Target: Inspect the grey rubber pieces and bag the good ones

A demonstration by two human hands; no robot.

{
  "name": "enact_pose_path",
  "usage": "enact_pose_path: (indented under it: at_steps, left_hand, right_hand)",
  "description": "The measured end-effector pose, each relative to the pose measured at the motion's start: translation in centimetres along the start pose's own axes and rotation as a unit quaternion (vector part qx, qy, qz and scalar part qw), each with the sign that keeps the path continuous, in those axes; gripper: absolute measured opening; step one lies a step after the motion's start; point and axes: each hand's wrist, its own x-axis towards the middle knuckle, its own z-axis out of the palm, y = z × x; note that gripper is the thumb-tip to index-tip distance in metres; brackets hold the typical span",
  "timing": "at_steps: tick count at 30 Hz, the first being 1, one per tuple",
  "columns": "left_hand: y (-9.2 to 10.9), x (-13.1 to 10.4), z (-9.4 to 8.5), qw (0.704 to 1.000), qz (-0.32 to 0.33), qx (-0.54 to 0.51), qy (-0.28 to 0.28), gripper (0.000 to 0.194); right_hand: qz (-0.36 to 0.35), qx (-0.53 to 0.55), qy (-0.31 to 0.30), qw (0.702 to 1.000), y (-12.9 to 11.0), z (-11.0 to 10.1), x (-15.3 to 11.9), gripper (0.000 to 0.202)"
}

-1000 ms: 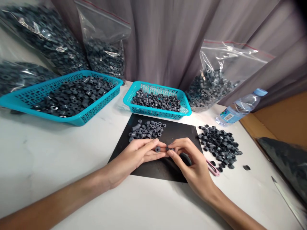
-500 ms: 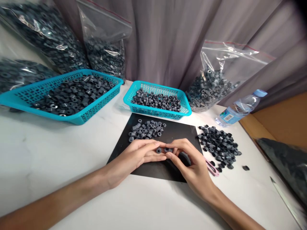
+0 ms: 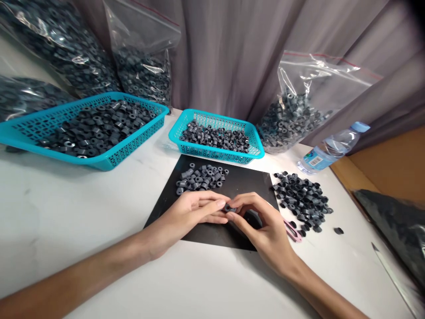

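Above the black mat (image 3: 212, 237), my hands meet at a small grey ring-shaped piece (image 3: 227, 208) with a hole through it. My left hand (image 3: 189, 210) lies palm up, its thumb and fingers closed about the piece's left side. Thumb and forefinger of my right hand (image 3: 262, 221) pinch at the right side, where a dark part is mostly covered by the fingertips. Whether these are two parts touching or one joined piece, I cannot tell. Just beyond my left hand lies a pile of grey ring-shaped pieces (image 3: 202, 177) on the mat.
Dark short pieces (image 3: 302, 199) are heaped right of the mat, beside a pink cutter-like tool (image 3: 294, 231). Two blue baskets (image 3: 111, 161) (image 3: 215, 155) hold similar pieces. Behind stand filled clear bags (image 3: 146, 71) (image 3: 292, 115) and a water bottle (image 3: 334, 148).
My left thumb has slid right, bringing its ring-shaped piece against the one in my right fingertips. The gap between the two has closed. The view has shifted slightly.
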Motion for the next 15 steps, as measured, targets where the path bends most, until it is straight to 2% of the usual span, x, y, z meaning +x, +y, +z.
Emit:
enact_pose_path:
  at_steps: [6, 15]
  left_hand:
    - [-0.19, 0.29, -0.03, 1.0, 0.007, 0.023, 0.014, 0.031]
    - [0.13, -0.14, -0.03, 0.998, -0.038, -0.014, 0.05, 0.03]
  right_hand:
    - [0.016, 0.026, -0.004, 1.0, 0.21, 0.12, -0.02, 0.015]
    - [0.022, 0.056, 0.054, 0.997, 0.76, 0.11, 0.19, 0.016]
